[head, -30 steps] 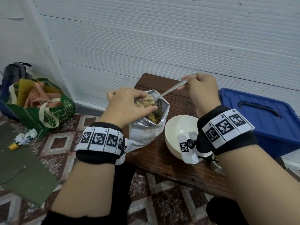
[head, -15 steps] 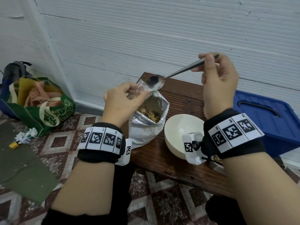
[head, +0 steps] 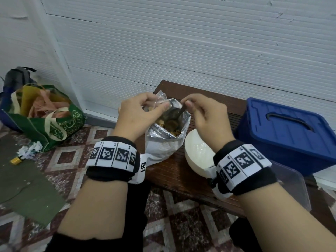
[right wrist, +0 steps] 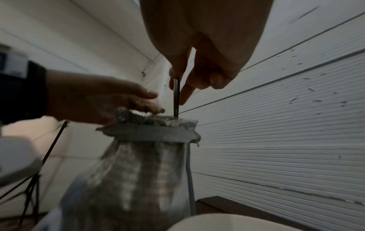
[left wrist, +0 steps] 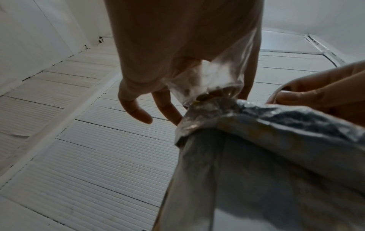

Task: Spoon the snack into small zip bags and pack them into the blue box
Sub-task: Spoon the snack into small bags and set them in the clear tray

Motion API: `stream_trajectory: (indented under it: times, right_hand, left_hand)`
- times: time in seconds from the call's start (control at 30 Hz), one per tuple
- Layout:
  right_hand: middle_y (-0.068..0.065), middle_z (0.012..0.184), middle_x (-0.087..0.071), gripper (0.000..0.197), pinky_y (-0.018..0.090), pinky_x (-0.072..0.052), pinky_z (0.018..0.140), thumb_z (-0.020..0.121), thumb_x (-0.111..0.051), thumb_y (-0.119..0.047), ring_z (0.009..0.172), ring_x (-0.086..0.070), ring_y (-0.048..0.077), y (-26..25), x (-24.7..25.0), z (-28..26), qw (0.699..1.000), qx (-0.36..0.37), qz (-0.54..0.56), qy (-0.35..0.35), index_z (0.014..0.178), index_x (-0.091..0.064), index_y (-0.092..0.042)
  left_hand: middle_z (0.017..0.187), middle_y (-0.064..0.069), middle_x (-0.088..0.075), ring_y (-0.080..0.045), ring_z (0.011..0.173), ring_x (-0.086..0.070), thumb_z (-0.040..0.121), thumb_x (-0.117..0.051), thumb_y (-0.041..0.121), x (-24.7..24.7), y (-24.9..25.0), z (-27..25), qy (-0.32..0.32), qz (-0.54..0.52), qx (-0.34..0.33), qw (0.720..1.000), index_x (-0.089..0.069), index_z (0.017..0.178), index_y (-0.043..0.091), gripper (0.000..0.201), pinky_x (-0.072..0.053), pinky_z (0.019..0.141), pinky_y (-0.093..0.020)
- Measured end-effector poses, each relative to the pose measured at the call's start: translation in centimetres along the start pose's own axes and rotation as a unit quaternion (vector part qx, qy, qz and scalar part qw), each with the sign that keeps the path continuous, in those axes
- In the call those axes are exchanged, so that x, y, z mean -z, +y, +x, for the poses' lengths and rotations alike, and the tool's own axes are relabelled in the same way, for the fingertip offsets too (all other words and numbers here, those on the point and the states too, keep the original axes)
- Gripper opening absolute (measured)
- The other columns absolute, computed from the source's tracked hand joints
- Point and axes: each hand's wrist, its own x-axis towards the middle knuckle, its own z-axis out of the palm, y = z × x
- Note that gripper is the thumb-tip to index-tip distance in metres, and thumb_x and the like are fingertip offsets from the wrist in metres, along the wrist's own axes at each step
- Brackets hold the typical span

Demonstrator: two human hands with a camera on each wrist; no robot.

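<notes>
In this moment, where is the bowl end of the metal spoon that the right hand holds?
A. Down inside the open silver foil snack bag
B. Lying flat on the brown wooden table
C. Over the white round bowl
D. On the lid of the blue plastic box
A: the right hand holds the metal spoon, whose handle goes down into the mouth of the silver foil snack bag, beside the white round bowl.

A clear zip bag (head: 160,101) – some snack in its bottom – hangs over the open silver pouch (head: 164,140) near the bench's left edge. The spoon (head: 179,112) dips steeply into the pouch's snack (head: 171,124). Blue box (head: 287,135), lid on – off the right end.
</notes>
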Motion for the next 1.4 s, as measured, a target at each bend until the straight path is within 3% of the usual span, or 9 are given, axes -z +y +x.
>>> stream_trajectory:
  times: [0.13, 0.4, 0.53, 0.7, 0.8, 0.9, 1.13, 1.23, 1.4]
  right_hand:
    - [0.005, 0.083, -0.069, 0.019, 0.034, -0.047, 0.070, 0.094, -0.050, -0.016, 0.077, -0.061, 0.022, -0.2, -1.0, -0.5, 1.000, -0.002, -0.021, -0.019, 0.098, -0.067, -0.009]
    - [0.002, 0.079, -0.068, 0.018, 0.025, -0.044, 0.067, 0.097, -0.050, -0.015, 0.072, -0.061, 0.015, 0.4, -1.0, -0.4, 0.991, -0.130, 0.015, 0.035, 0.091, -0.066, -0.011]
    - [0.003, 0.076, -0.068, 0.019, 0.010, -0.040, 0.065, 0.097, -0.048, -0.013, 0.074, -0.063, 0.014, 0.5, -0.7, -0.3, 0.977, -0.194, 0.050, 0.066, 0.088, -0.065, -0.013]
    - [0.003, 0.072, -0.069, 0.022, -0.001, -0.035, 0.060, 0.097, -0.047, -0.012, 0.068, -0.057, 0.003, -0.3, -1.2, -0.2, 0.963, -0.247, 0.090, 0.064, 0.087, -0.066, -0.008]
    - [0.004, 0.074, -0.070, 0.022, -0.003, -0.034, 0.061, 0.097, -0.047, -0.012, 0.072, -0.059, 0.006, -0.7, -1.5, -0.1, 0.959, -0.264, 0.091, 0.055, 0.089, -0.067, -0.007]
    - [0.001, 0.070, -0.067, 0.026, -0.003, -0.033, 0.057, 0.096, -0.044, -0.009, 0.063, -0.052, -0.007, -0.6, -1.0, 0.1, 0.945, -0.299, 0.108, 0.073, 0.091, -0.068, -0.005]
    - [-0.007, 0.067, -0.062, 0.028, -0.003, -0.033, 0.051, 0.099, -0.042, -0.013, 0.053, -0.047, -0.025, 0.1, 0.4, 0.6, 0.912, -0.358, 0.140, 0.140, 0.097, -0.068, -0.002]
    - [-0.005, 0.065, -0.064, 0.027, -0.002, -0.034, 0.052, 0.100, -0.042, -0.016, 0.053, -0.049, -0.023, 0.1, 1.1, 1.0, 0.900, -0.373, 0.150, 0.169, 0.100, -0.067, -0.006]
    - [-0.011, 0.059, -0.060, 0.029, -0.001, -0.038, 0.052, 0.098, -0.041, -0.012, 0.053, -0.050, -0.020, 0.0, 2.8, 2.0, 0.893, -0.377, 0.133, 0.205, 0.100, -0.068, -0.004]
  left_hand:
    - [0.088, 0.018, -0.066, 0.006, 0.091, -0.058, 0.076, -0.073, 0.048, -0.1, 0.0, 0.0, 0.007, 0.015, -0.006, 1.000, -0.066, 0.094, 0.032, 0.025, -0.049, 0.084, -0.023]
    - [0.089, 0.024, -0.062, 0.001, 0.095, -0.058, 0.072, -0.071, 0.063, -0.3, 0.1, 0.0, 0.002, 0.042, 0.000, 0.999, -0.058, 0.087, 0.046, 0.026, -0.045, 0.099, -0.048]
    - [0.088, 0.026, -0.062, 0.002, 0.094, -0.058, 0.056, -0.057, 0.082, -0.4, 0.2, -0.1, -0.002, 0.039, 0.010, 0.999, -0.057, 0.083, 0.049, 0.042, -0.046, 0.098, -0.050]
    - [0.087, 0.025, -0.062, 0.002, 0.094, -0.058, 0.054, -0.056, 0.083, -0.6, 0.3, -0.2, -0.003, 0.026, 0.014, 1.000, -0.057, 0.083, 0.049, 0.045, -0.047, 0.096, -0.049]
    - [0.088, 0.020, -0.064, -0.002, 0.090, -0.062, 0.063, -0.069, 0.071, -0.5, 0.6, -0.4, -0.006, 0.004, 0.022, 1.000, -0.064, 0.092, 0.041, 0.041, -0.056, 0.083, -0.045]
    - [0.088, 0.019, -0.061, 0.000, 0.087, -0.061, 0.074, -0.073, 0.049, -0.3, 0.8, -0.5, -0.005, -0.011, 0.024, 1.000, -0.067, 0.102, 0.030, 0.034, -0.057, 0.080, -0.036]
    - [0.091, 0.020, -0.060, 0.012, 0.089, -0.052, 0.076, -0.072, 0.048, 0.6, 0.5, -0.4, 0.019, -0.007, 0.019, 1.000, -0.066, 0.109, 0.026, 0.040, -0.038, 0.072, -0.007]
    - [0.091, 0.019, -0.062, 0.010, 0.090, -0.055, 0.077, -0.073, 0.049, 1.4, 0.2, -0.3, 0.024, 0.007, 0.014, 1.000, -0.066, 0.101, 0.032, 0.031, -0.043, 0.079, -0.015]
    - [0.089, 0.021, -0.066, 0.001, 0.098, -0.058, 0.065, -0.069, 0.073, 2.1, -0.7, 0.2, 0.025, 0.042, 0.017, 0.999, -0.066, 0.086, 0.045, 0.035, -0.040, 0.104, -0.050]
